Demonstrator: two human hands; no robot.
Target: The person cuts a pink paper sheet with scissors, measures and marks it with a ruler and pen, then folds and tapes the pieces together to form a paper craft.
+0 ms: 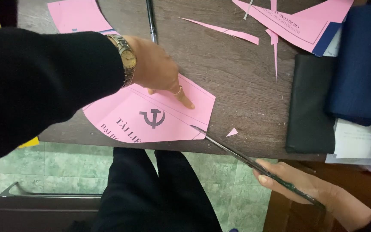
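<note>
Meanwhile, a pink paper sheet [151, 116] is pinned flat while scissors [254, 165] meet its corner.

Leftmost, a black sleeve [39, 81] crosses the dark wooden table [237, 77], ending at a gold wristwatch [126, 58]. Beyond it the left hand [157, 68] lies open, palm down, fingers spread and pressing on the upper edge of the pink sheet, which rests at the table's near edge, printed with a grey emblem. A black pen [151, 19] lies just behind that hand. Further right, the scissors' blades look nearly closed, their tip touching the sheet's lower right corner; a tiny pink triangle [232, 132] sits just beside. Pink offcuts [224, 30] lie farther back. The right hand [310, 189], below the table edge, is wrapped around the scissors. Rightmost lie folded black and navy fabrics [357, 64].
</note>
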